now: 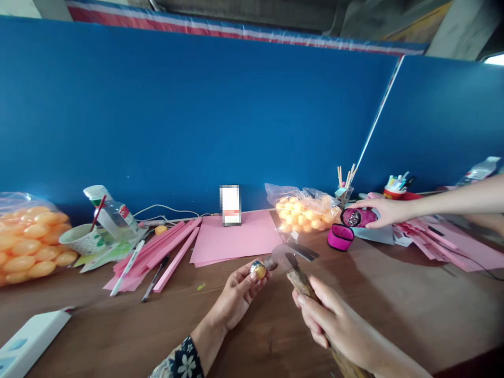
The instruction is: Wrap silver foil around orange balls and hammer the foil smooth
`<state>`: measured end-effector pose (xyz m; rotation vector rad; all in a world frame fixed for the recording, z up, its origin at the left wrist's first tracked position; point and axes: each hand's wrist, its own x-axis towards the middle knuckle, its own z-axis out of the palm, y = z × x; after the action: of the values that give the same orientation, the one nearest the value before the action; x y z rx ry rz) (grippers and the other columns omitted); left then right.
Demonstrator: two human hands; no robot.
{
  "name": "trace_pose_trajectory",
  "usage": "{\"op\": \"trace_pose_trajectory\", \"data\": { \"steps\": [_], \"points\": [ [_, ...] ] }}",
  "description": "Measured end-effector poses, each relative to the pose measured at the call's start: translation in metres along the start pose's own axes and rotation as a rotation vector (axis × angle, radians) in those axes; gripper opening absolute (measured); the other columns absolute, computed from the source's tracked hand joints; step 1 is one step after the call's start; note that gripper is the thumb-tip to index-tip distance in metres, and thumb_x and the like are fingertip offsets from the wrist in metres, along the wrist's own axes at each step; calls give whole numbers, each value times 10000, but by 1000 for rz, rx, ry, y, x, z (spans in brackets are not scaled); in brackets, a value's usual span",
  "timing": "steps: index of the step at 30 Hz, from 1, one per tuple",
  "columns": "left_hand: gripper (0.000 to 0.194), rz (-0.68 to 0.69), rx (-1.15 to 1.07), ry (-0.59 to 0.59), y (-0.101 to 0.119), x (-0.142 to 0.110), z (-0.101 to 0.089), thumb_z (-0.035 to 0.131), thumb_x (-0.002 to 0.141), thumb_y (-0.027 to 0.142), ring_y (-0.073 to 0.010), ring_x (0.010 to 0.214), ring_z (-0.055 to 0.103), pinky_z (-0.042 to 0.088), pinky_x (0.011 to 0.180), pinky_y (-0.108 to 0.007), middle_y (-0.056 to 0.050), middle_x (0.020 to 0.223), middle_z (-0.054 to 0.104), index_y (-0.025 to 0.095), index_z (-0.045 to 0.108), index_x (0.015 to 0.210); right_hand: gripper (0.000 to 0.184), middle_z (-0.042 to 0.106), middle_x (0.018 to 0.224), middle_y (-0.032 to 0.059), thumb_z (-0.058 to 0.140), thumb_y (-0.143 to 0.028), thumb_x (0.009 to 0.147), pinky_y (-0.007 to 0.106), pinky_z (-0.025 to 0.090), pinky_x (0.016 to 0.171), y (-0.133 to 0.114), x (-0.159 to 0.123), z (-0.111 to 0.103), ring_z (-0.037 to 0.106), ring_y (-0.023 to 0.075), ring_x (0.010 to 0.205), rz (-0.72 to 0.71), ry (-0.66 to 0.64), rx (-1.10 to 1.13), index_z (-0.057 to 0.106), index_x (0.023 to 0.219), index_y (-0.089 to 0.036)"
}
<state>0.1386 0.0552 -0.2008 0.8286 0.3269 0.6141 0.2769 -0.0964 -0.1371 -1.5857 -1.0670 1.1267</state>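
Observation:
My left hand [238, 296] pinches a small orange ball [259, 270] with a dark mark on it, just above the brown table [394, 315]. My right hand [334, 320] is wrapped round the wooden handle of a claw hammer [293, 260]. The hammer's metal head sits right beside the ball, blurred by motion. Another person's hand [384, 211] reaches in from the right and rests on a magenta cylinder case [356, 217]; its magenta lid [340, 237] lies beside it.
Bags of orange balls sit at the far left [31, 239] and centre back [305, 210]. Pink paper sheets [236, 236], pink strips [165, 249], pens, a paper cup [82, 239], a plastic bottle [112, 212] and a white box [29, 341] lie about. A blue partition [236, 121] stands behind.

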Motion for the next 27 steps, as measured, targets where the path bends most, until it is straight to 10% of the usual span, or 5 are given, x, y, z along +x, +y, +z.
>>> {"op": "trace_pose_trajectory", "data": {
  "steps": [14, 27],
  "points": [
    [252, -68, -137, 24, 0, -1, -3, 540, 833, 228, -245, 1000, 617, 481, 842, -264, -160, 1030, 666, 99, 547, 1049, 311, 634, 1024, 84, 417, -261, 852, 334, 501, 698, 56, 3, -83, 632, 231, 860, -370, 248, -1131, 480, 1155, -236],
    [284, -106, -129, 79, 2, 3, -4, 508, 848, 310, -239, 960, 637, 501, 815, -268, -180, 1027, 664, 81, 555, 1009, 394, 564, 1222, 87, 421, -383, 844, 399, 460, 896, 114, 7, -151, 525, 271, 1121, -229, 258, -1312, 506, 1210, -265]
  ]
}}
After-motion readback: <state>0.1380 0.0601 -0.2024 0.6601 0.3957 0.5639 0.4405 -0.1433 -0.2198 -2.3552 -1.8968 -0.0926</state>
